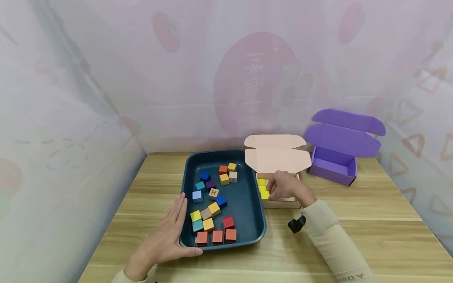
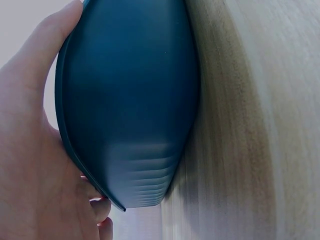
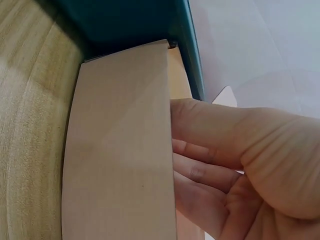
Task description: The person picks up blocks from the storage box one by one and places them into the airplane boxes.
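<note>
My left hand (image 1: 164, 232) rests on the near left corner of a dark blue tray (image 1: 249, 220), fingers straight along the left rim and thumb at the front rim. In the left wrist view, that hand (image 2: 35, 125) lies against the rim of the tray (image 2: 130, 90). My right hand (image 1: 284, 184) reaches down into an open light-pink cardboard box (image 1: 279, 203), its fingers bent. Yellow blocks (image 1: 262, 188) lie inside the box, right beside the fingertips. In the right wrist view, the box's front wall (image 3: 120, 145) hides the fingertips, so whether they hold a block is unclear.
Several coloured cubes lie in the tray, among them red cubes (image 1: 217, 237), a blue cube (image 1: 221, 201) and a wooden cube marked H (image 1: 214, 193). An open purple box (image 1: 330, 173) stands at the back right. A patterned curtain (image 1: 191, 78) hangs behind the wooden table (image 1: 371, 228).
</note>
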Demonstrator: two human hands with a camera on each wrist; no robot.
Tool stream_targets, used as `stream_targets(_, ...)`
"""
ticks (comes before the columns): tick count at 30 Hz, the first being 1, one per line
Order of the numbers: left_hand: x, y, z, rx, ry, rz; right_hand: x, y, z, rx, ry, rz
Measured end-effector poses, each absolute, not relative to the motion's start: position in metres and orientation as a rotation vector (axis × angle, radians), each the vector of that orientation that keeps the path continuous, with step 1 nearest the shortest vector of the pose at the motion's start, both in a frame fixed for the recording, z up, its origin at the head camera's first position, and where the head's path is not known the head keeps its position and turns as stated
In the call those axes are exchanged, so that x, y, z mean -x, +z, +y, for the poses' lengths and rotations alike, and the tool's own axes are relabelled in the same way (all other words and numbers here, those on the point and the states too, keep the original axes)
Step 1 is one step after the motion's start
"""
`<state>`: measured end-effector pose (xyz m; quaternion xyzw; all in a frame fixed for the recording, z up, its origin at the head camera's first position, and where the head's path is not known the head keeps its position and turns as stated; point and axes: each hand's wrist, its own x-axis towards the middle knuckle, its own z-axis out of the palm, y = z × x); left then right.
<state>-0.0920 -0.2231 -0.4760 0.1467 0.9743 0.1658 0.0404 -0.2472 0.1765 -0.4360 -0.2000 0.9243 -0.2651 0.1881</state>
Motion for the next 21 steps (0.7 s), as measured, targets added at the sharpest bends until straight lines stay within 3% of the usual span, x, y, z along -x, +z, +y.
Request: stream_targets(21, 0.091, -0.475, -0.222, -0.456, 0.504, 2.982, 0.25, -0.449, 0.175, 0.352, -0.801, 2.579)
